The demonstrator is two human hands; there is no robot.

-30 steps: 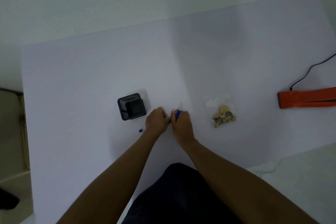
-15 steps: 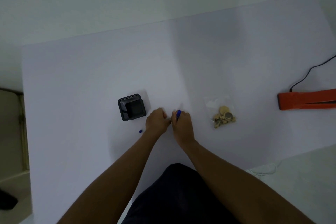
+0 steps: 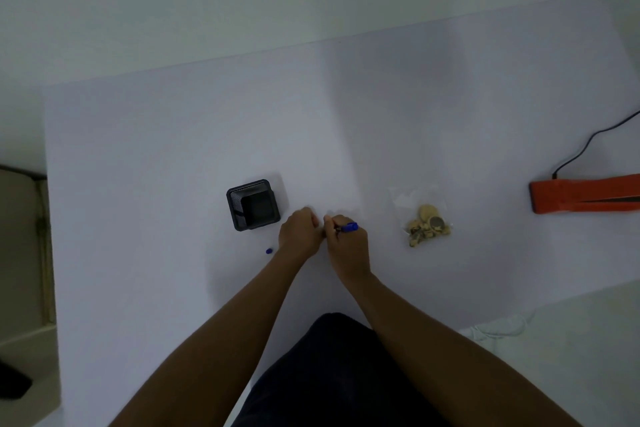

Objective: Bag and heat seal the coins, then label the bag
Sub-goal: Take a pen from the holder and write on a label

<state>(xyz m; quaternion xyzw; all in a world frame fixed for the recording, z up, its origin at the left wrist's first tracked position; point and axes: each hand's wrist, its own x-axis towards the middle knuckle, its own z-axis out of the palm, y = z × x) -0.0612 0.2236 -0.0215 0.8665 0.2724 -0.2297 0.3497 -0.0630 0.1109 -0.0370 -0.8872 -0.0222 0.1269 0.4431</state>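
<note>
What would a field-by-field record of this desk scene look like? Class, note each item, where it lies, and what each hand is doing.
surface: white table
bag of coins: clear bag lying flat, right of the hands, untouched
heat sealer: orange, far right, black cord attached, partly cut off by the frame
pen holder: black square holder, left of the hands
pen cap: small blue cap on the table below the holder
right hand: grips a blue pen
left hand: closed beside the right, what it holds is hidden
label: too faint to tell
</note>
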